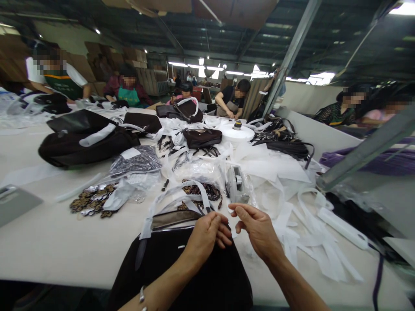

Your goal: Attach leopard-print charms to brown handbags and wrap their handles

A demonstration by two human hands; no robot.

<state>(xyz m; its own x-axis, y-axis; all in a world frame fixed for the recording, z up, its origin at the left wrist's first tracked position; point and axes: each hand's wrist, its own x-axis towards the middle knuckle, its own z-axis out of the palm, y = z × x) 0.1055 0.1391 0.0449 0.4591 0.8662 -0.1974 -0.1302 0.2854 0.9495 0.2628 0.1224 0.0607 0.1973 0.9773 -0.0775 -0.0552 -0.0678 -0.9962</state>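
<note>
A black handbag [181,272] with a zip along its top stands at the table's near edge, its handle [147,222] wrapped in white material. My left hand [207,233] is over the bag's upper right side, near one end of the handle. Its thumb and forefinger are pressed together and the other fingers curl; whatever is between them is hidden. Just right of it, my right hand [254,226] is raised above the tabletop, thumb and forefinger closed in a pinch. A small pale bit shows at those fingertips, too small to name.
Leopard-patterned pieces [94,199], a plastic bag of dark items [134,162] and a tape dispenser [238,183] lie around. White strips [311,242] spread on the right. More dark bags [84,142] stand further back. Co-workers sit across the table; a metal post [366,151] slants at right.
</note>
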